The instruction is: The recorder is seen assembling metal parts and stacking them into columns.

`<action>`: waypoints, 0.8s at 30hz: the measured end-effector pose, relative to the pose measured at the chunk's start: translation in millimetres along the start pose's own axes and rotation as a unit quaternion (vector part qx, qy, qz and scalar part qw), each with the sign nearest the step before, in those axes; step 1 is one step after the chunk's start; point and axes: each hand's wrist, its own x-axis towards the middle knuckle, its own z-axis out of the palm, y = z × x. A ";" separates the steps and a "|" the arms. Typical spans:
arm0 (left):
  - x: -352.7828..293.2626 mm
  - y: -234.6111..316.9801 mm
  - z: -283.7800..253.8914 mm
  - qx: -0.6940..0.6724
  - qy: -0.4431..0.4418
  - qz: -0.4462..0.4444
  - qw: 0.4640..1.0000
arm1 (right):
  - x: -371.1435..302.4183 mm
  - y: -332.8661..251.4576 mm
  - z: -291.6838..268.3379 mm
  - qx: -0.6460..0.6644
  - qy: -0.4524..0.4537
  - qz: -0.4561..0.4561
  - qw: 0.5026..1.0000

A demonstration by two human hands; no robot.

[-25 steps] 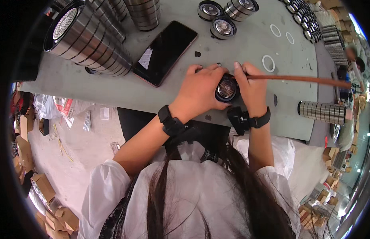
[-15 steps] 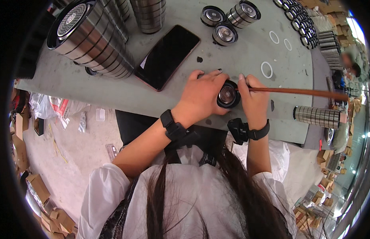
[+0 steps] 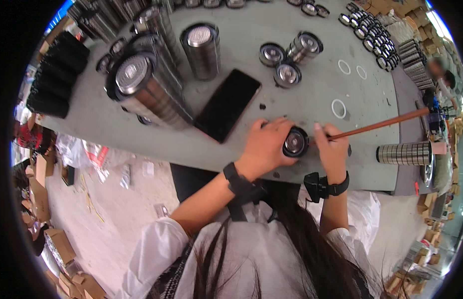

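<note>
Left hand point(image 3: 268, 147): while it curls round a black-and-steel lid point(image 3: 295, 141), it grasps the side from the left.
Right hand point(image 3: 334, 153): pinching a thin brown stick point(image 3: 386, 124), its tip by the lid's right edge; contact I cannot tell.
Lid: right of the frame's centre, near the lower edge of the bench point(image 3: 311, 107), metal face showing.
Phone point(image 3: 229, 106): dark, flat, above and left of the hands.
</note>
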 end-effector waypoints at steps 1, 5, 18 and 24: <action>2.1 -0.3 1.7 -0.040 -0.017 -0.028 0.999 | 2.0 6.7 -2.1 0.056 0.084 0.040 0.994; 7.6 10.8 -8.9 -0.090 0.050 -0.064 0.993 | 8.4 26.2 -9.7 0.225 0.265 0.087 0.934; 87.5 -7.2 -77.8 0.091 0.341 -0.083 0.932 | -2.4 47.5 -1.7 0.296 0.272 0.079 0.912; 96.5 -7.4 -105.7 0.125 0.419 -0.084 0.895 | -3.9 44.7 -0.3 0.282 0.247 0.060 0.925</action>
